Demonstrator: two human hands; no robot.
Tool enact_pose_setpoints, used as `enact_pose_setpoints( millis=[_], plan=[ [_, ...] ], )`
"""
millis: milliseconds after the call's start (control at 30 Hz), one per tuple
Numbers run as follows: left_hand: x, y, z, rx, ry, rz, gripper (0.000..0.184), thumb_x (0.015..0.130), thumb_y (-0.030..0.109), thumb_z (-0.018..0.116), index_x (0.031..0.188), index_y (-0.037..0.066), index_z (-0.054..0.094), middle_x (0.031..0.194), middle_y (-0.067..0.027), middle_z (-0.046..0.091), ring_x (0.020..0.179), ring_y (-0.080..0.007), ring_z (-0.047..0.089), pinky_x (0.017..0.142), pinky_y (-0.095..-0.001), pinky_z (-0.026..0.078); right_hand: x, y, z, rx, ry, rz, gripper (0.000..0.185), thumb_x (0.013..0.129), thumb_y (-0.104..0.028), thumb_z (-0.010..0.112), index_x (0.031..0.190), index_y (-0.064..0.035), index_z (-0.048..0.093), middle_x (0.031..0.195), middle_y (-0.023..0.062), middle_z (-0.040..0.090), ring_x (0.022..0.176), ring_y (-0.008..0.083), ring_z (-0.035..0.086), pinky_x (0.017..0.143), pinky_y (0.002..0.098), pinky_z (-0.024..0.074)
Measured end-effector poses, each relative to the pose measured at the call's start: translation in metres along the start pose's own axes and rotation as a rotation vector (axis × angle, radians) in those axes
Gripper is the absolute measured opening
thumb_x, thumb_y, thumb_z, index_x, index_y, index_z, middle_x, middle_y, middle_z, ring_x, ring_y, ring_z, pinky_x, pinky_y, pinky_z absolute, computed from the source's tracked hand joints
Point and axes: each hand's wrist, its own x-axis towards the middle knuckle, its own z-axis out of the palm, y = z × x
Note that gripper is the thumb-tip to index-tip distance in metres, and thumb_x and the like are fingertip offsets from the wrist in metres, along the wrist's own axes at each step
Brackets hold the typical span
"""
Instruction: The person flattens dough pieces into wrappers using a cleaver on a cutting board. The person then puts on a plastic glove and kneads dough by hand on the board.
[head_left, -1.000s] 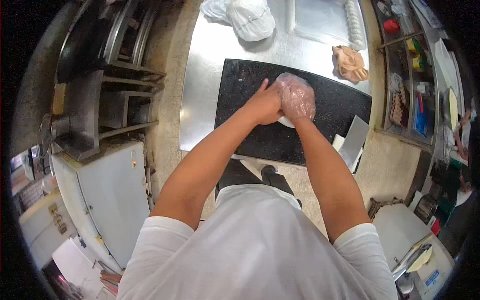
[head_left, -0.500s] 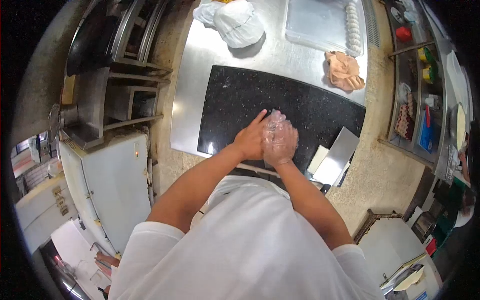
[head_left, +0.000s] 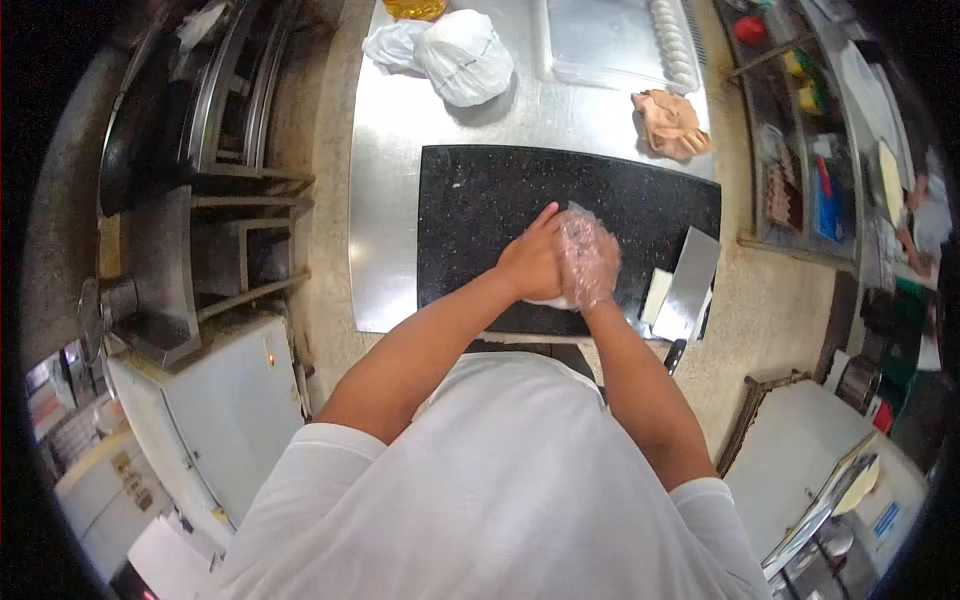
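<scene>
On the black slab, white mass at six o'clock

Pressing or shaping seems the step in hand; the next move likely calls for even pressure. Bare left hand and plastic-covered right hand meet over the mass, forearms slanting inward toward twelve o'clock. Neither grip's width shows, so I cannot tell it.

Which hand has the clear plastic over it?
The right hand: crinkled clear plastic covers it, while the left hand, beside it over the black board, is bare.
</scene>
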Motion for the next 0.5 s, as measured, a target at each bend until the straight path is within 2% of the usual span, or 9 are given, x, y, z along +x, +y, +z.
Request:
enact_pose_setpoints(
  millis=[100, 133, 167, 233, 300, 333, 367, 467, 500],
  plan=[
    [0.001, 0.0, -0.006, -0.158, -0.008, -0.012, 0.059, 0.084, 0.037, 0.062, 0.135, 0.008, 0.059, 0.148, -0.0168, 0.049, 0.144, -0.0362, 0.037, 0.123, -0.056, 0.016, 0.001, -0.013, -0.008, 0.181, 0.119, 0.137, 0.041, 0.097, -0.038, 0.053, 0.118, -0.0056, 0.067, 0.11, 0.0162, 0.068, 0.103, 0.0336, 0.062, 0.087, 0.0418, 0.0464],
    [0.004, -0.008, -0.02, -0.086, -0.28, 0.053, 0.058, 0.084, 0.033, 0.063, 0.136, 0.009, 0.059, 0.153, -0.0177, 0.045, 0.146, -0.0384, 0.032, 0.12, -0.0615, 0.018, -0.003, -0.009, -0.003, 0.166, 0.121, 0.144, 0.041, 0.097, -0.038, 0.053, 0.118, -0.0056, 0.067, 0.11, 0.0162, 0.068, 0.103, 0.0336, 0.062, 0.087, 0.0418, 0.0464],
    [0.0, -0.009, -0.031, -0.095, -0.273, 0.06, 0.058, 0.084, 0.033, 0.063, 0.136, 0.009, 0.059, 0.153, -0.0177, 0.045, 0.146, -0.0384, 0.032, 0.12, -0.0615, 0.018, -0.004, -0.003, 0.002, 0.262, 0.175, 0.071, 0.042, 0.097, -0.038, 0.053, 0.119, -0.0049, 0.067, 0.109, 0.0151, 0.068, 0.101, 0.0314, 0.062, 0.088, 0.0406, 0.0463],
    [-0.007, -0.011, -0.064, -0.5, -0.397, 0.005, 0.055, 0.085, 0.029, 0.068, 0.136, 0.01, 0.059, 0.154, -0.0173, 0.044, 0.143, -0.0358, 0.038, 0.121, -0.0517, 0.024, -0.008, 0.009, 0.003, 0.351, 0.228, -0.007, 0.043, 0.098, -0.039, 0.053, 0.12, -0.0042, 0.067, 0.108, 0.014, 0.067, 0.1, 0.0291, 0.062, 0.088, 0.0394, 0.0462],
    [-0.003, -0.041, -0.053, -0.641, -0.166, -0.031, 0.025, 0.092, 0.023, 0.063, 0.106, 0.004, 0.073, 0.125, -0.0169, 0.068, 0.119, -0.0327, 0.062, 0.103, -0.0376, 0.048, -0.009, 0.017, -0.005, 1.225, 0.07, 0.44, 0.048, 0.098, -0.043, 0.056, 0.125, -0.0029, 0.065, 0.119, 0.0092, 0.066, 0.113, 0.0238, 0.059, 0.098, 0.0357, 0.0453],
    [0.001, -0.036, -0.068, -0.437, -0.105, -0.163, 0.024, 0.093, 0.024, 0.063, 0.101, 0.004, 0.073, 0.119, -0.0162, 0.07, 0.116, -0.0312, 0.064, 0.1, -0.0371, 0.05, -0.012, 0.012, -0.016, 1.306, 0.125, 0.474, 0.049, 0.101, -0.042, 0.054, 0.127, -0.0023, 0.063, 0.124, 0.0061, 0.063, 0.12, 0.0207, 0.055, 0.104, 0.0342, 0.0408],
    [0.004, -0.029, -0.08, -0.235, -0.044, -0.293, 0.024, 0.094, 0.025, 0.063, 0.095, 0.004, 0.074, 0.114, -0.0156, 0.072, 0.114, -0.0297, 0.066, 0.097, -0.0366, 0.052, -0.02, 0.008, -0.027, 1.297, 0.132, 0.474, 0.049, 0.101, -0.042, 0.054, 0.127, -0.0023, 0.063, 0.124, 0.0061, 0.063, 0.12, 0.0207, 0.055, 0.104, 0.0342, 0.0408],
    [0.024, -0.04, -0.058, -0.17, 0.093, -0.241, 0.03, 0.096, 0.033, 0.062, 0.098, 0.007, 0.075, 0.119, -0.0139, 0.07, 0.122, -0.0324, 0.06, 0.105, -0.0436, 0.047, -0.052, -0.009, -0.057, 0.528, 0.259, 0.171, 0.044, 0.102, -0.038, 0.054, 0.123, -0.0006, 0.064, 0.12, 0.0109, 0.064, 0.114, 0.0167, 0.059, 0.101, 0.0319, 0.0451],
    [0.027, -0.038, -0.041, -0.177, 0.088, -0.248, 0.03, 0.096, 0.033, 0.062, 0.098, 0.007, 0.075, 0.119, -0.0139, 0.07, 0.122, -0.0324, 0.06, 0.105, -0.0436, 0.047, -0.062, 0.0, -0.048, 0.527, 0.25, 0.177, 0.044, 0.102, -0.038, 0.054, 0.123, -0.0006, 0.064, 0.12, 0.0109, 0.064, 0.114, 0.0167, 0.059, 0.101, 0.0319, 0.0451]
  ],
)
